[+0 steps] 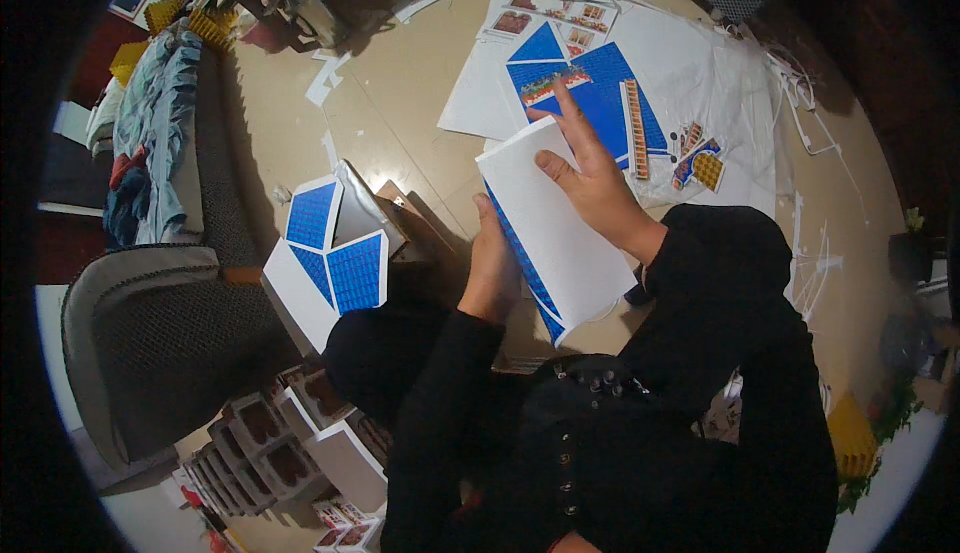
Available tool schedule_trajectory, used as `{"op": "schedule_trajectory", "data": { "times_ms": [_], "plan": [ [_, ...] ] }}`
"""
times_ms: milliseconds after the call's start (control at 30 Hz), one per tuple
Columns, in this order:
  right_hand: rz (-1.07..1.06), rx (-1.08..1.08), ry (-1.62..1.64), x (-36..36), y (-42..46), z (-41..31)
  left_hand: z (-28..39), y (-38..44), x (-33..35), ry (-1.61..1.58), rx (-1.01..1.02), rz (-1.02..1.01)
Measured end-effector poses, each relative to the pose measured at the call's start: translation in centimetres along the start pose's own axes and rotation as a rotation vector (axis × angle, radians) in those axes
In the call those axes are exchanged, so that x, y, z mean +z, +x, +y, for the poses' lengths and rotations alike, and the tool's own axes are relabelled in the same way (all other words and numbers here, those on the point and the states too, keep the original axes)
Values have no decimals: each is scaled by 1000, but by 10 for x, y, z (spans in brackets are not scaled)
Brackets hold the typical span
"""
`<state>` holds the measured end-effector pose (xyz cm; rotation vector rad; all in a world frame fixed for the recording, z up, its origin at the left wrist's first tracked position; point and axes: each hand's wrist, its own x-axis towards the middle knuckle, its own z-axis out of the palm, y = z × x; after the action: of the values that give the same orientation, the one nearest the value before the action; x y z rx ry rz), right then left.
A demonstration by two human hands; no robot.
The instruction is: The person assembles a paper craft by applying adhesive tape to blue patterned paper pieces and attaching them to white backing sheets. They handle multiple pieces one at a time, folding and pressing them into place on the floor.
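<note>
A folded piece of white board (559, 230) with a blue tile-patterned face along its left edge is between my hands. My left hand (491, 268) grips its left side, thumb up along the edge. My right hand (600, 185) lies over its upper right part, thumb on the white face and the index finger stretched out beyond the top. Past that finger, blue roof-patterned pieces (600, 117) lie on white sheets, with a narrow orange-and-white strip (636, 129) on them. A white-edged blue roof-like piece (358, 271) rests to the left of my left hand.
Small patterned cutouts (701, 166) lie on clear plastic at the right. White sheets with printed windows (514, 21) are further off. Paper scraps (328, 76) dot the tiled floor. A grey mesh chair (172, 335) stands left, near several stacked grey window-patterned pieces (262, 444).
</note>
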<state>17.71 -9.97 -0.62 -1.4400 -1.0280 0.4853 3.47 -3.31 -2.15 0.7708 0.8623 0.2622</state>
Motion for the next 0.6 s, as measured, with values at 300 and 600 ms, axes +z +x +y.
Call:
{"op": "schedule_trajectory", "data": {
  "times_ms": [300, 600],
  "plan": [
    [-25, 145, -32, 8, -7, 6, 8, 1, -13, -119, 107, -24],
    [-587, 472, -78, -26, -12, -29, 18, 36, -62, -359, 164, 263]
  ]
}}
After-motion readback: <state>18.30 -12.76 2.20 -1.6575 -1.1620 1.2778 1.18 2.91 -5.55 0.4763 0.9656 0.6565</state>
